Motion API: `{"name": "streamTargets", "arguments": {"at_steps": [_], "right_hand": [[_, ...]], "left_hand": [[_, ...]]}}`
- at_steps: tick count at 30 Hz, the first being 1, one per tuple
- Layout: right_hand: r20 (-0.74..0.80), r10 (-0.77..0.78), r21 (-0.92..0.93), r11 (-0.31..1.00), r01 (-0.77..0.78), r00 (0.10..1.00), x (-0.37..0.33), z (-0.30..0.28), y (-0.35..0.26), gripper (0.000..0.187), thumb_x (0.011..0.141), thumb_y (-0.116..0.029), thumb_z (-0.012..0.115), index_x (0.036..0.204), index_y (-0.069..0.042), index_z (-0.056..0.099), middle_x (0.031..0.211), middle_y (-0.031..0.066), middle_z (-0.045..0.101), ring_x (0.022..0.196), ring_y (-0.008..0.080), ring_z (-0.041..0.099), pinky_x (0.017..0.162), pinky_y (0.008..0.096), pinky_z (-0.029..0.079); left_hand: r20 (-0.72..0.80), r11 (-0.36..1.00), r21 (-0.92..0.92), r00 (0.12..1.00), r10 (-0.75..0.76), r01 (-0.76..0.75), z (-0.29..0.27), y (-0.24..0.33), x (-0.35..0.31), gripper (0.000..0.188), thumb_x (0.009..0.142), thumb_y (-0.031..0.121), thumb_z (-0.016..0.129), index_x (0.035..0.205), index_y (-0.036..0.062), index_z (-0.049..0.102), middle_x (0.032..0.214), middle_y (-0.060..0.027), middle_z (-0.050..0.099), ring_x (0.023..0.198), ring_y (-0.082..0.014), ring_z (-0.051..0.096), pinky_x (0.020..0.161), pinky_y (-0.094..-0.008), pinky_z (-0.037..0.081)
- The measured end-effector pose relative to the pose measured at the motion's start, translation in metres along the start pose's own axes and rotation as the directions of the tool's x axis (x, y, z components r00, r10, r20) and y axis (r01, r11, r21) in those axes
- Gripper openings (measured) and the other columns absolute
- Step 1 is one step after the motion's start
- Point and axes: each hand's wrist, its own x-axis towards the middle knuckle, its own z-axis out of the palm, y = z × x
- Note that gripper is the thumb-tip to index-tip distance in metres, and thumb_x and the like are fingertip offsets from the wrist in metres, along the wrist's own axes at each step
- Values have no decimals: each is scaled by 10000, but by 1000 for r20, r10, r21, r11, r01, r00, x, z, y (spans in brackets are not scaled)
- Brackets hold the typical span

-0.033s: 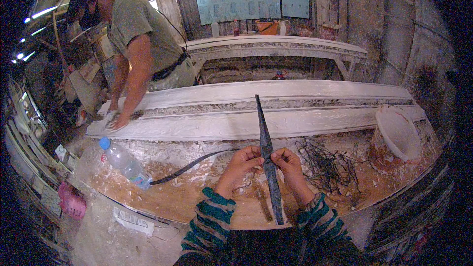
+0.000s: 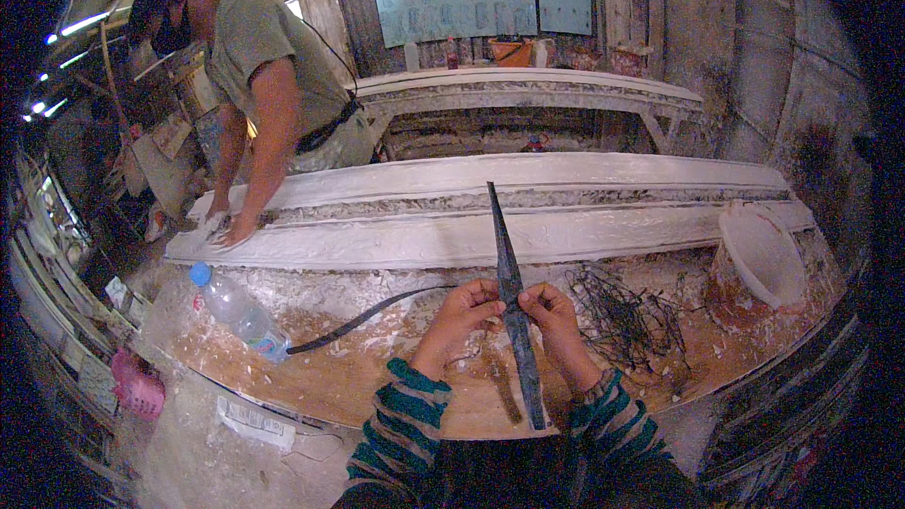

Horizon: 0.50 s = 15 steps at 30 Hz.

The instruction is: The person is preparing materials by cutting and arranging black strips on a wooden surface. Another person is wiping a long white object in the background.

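Observation:
In front of me both hands pinch a long dark strip (image 2: 523, 358) near its middle. It looks like a flat rubbery band, tapering to a point at its far end. My left hand (image 2: 466, 311) holds it from the left, thumb against fingers. My right hand (image 2: 550, 311) grips it from the right in the same way, close beside the left. A second dark strap (image 2: 363, 316) curves from behind my left hand to the base of a clear plastic bottle (image 2: 240, 320) with a blue cap. Right of my hands lies a tangle of thin black strands (image 2: 630, 320).
Long white-coated moulded strips (image 2: 415, 236) span the table (image 2: 325, 382). A plaster-smeared white bucket (image 2: 754, 259) leans at the right. Across the table at left, a co-worker (image 2: 278, 66) bends with both hands on the white surface. A pink basket (image 2: 138, 384) sits lower left.
The co-worker's hands have shifted slightly to the right along the white surface. My hands and the dark strip stay where they were.

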Motion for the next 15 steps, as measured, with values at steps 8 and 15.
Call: {"name": "streamTargets", "arguments": {"at_steps": [8, 15], "right_hand": [[44, 110, -115, 988, -105, 993, 1, -5, -1, 122, 751, -76, 628, 851, -54, 560, 730, -8, 556, 683, 82, 510, 638, 222, 420], [118, 58, -281, 959, -22, 991, 7, -9, 17, 141, 707, -8, 647, 805, -45, 552, 757, 1, 575, 699, 78, 522, 657, 231, 429]], "left_hand": [[-56, 983, 123, 988, 142, -134, -5, 0, 6, 210, 782, 69, 587, 981, 53, 525, 861, -10, 573, 724, -101, 556, 543, -227, 484], [-149, 971, 144, 966, 210, -189, -6, -3, 8, 245, 781, 55, 582, 1013, 31, 507, 870, -24, 550, 736, -101, 544, 529, -235, 489]]}}
